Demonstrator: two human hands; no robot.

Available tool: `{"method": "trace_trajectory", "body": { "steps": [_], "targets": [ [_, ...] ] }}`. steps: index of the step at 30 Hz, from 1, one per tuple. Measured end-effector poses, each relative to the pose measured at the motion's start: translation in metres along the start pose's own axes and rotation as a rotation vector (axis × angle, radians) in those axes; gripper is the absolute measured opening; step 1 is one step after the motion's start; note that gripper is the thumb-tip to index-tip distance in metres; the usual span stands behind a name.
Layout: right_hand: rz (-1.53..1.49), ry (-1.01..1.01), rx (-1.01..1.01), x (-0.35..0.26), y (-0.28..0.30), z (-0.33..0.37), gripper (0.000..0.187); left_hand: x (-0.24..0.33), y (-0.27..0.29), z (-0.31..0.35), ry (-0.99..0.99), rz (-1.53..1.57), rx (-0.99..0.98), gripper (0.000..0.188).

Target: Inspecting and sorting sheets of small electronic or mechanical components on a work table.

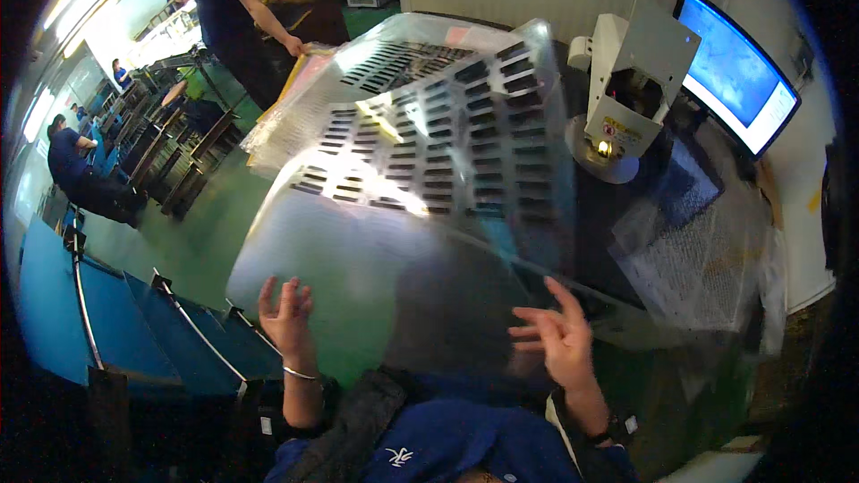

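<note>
My left hand (287,317) is raised with its fingers apart, before the lower left part of a clear plastic film (331,237). The film hangs over the near edge of the table, and the floor shows through it. My right hand (559,337) is also open, fingers spread, its index fingertip close to the film's slanting edge; whether it touches cannot be made out. Beyond both hands lie glossy clear sheets (465,148) bearing rows of dark rectangular pieces. Glare hides part of them. Neither hand visibly grips anything.
A white microscope-like device (617,94) with a lit lamp stands at the right, before a monitor (738,72). Crumpled bubble wrap (693,250) lies near it. Blue panels (134,313) with metal rods stand at the left. A co-worker (237,13) leans by the table's far left corner.
</note>
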State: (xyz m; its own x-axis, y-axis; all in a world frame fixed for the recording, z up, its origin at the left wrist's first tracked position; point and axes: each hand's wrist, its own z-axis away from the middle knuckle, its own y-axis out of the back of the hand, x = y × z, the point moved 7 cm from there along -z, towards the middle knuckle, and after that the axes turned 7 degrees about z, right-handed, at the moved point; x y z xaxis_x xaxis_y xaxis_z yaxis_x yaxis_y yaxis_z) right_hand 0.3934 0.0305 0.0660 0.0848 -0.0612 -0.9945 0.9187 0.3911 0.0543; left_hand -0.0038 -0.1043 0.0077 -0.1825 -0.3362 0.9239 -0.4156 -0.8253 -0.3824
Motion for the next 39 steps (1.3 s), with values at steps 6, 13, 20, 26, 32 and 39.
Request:
{"method": "trace_trajectory", "body": {
  "steps": [6,13,20,26,32,39],
  "targets": [
    [-0.016,-0.09,0.417,0.027,0.136,0.079,0.059,-0.024,-0.064,0.057,0.455,0.003,-0.338,0.046],
    [0.078,-0.282,0.746,0.024,0.24,0.216,0.064,-0.041,-0.125,0.112,0.847,-0.195,-1.031,0.044],
    [0.039,-0.328,0.839,0.019,0.241,0.25,0.063,-0.068,-0.158,0.125,0.634,-0.454,-1.144,0.014],
    [0.16,-0.419,0.837,0.009,0.252,0.26,0.063,-0.075,-0.171,0.138,0.718,-0.515,-1.153,0.019],
    [0.178,-0.4,0.833,0.004,0.263,0.258,0.063,-0.074,-0.188,0.147,0.722,-0.503,-1.167,0.022],
    [0.191,-0.36,0.869,0.004,0.275,0.258,0.065,-0.074,-0.204,0.146,0.675,-0.453,-1.154,0.022]
  ]
}}
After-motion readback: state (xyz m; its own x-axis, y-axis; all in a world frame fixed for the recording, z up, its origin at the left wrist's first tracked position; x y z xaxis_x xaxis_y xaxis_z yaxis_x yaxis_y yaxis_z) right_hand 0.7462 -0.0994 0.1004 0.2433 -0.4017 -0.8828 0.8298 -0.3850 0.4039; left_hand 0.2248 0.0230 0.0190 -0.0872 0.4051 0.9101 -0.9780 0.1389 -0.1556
